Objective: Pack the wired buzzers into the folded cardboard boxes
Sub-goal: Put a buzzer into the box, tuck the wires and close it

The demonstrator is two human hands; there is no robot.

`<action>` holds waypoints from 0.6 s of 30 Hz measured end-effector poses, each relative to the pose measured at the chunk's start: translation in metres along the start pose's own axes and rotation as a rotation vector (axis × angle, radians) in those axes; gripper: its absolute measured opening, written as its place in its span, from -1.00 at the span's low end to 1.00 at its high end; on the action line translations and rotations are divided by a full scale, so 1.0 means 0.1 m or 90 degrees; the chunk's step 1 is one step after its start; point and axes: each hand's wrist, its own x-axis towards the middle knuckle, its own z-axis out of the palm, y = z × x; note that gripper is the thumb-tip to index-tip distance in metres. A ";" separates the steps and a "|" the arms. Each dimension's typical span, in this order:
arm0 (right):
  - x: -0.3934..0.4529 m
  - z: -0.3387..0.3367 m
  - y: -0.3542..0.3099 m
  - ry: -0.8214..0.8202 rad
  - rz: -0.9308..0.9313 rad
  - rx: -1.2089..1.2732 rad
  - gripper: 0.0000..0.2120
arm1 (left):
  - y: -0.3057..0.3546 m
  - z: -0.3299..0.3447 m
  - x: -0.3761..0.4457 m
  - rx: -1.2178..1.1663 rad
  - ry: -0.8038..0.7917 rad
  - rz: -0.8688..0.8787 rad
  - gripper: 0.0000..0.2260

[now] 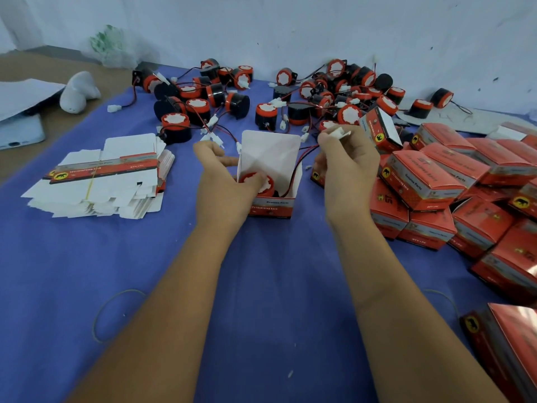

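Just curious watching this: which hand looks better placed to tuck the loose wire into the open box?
The right hand: it already pinches the white connector above the open box; the left hand steadies the buzzer.

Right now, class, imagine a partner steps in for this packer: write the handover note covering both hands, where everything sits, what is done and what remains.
Left hand: holds the open box and presses on the buzzer sitting inside it.
Right hand: pinches that buzzer's white plug; its wire is outside the box.
Loose buzzers: heaped at the far edge of the blue cloth.
Flat boxes: stacked on the left.
Done: many closed boxes piled on the right.
Left: tuck wire and plug in, close the flap, then pack the remaining buzzers.
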 end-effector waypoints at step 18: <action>0.01 0.04 -0.20 -0.341 0.048 -0.162 -0.87 | -0.07 0.06 0.08 -0.038 -0.093 -0.036 -0.86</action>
